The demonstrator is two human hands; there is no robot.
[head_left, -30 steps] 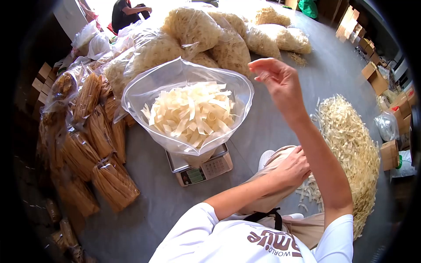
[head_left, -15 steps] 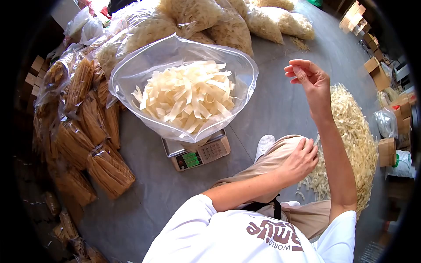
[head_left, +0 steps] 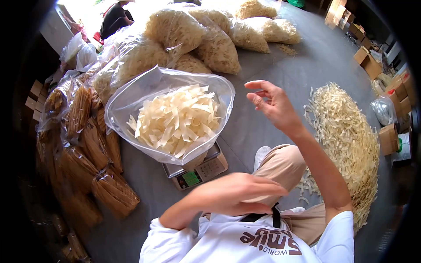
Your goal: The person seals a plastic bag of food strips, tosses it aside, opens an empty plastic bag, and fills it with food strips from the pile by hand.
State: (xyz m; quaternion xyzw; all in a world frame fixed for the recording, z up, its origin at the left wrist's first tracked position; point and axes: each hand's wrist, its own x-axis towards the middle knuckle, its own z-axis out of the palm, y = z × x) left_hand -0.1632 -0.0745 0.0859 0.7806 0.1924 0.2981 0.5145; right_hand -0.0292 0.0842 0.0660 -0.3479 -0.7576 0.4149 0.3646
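While the blurred left hand (head_left: pixel 237 193) hovers with straightened fingers and nothing visible held, the loosely curled right hand (head_left: pixel 272 104), seemingly empty, hangs near a clear plastic bag (head_left: pixel 126 104) of flat cream strips (head_left: pixel 175 120), mouth spread wide, presumably for access; beneath, a beige electronic scale (head_left: pixel 211 169) faces the person (head_left: pixel 206 245), likely for reading.

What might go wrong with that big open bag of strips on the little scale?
The open bag spreads wider than the scale under it, so a knock from the right hand, which looks close by, might tip it and spill the strips. The loose pile lies on the floor beside the person's bent leg, so a shifting foot could scatter it.
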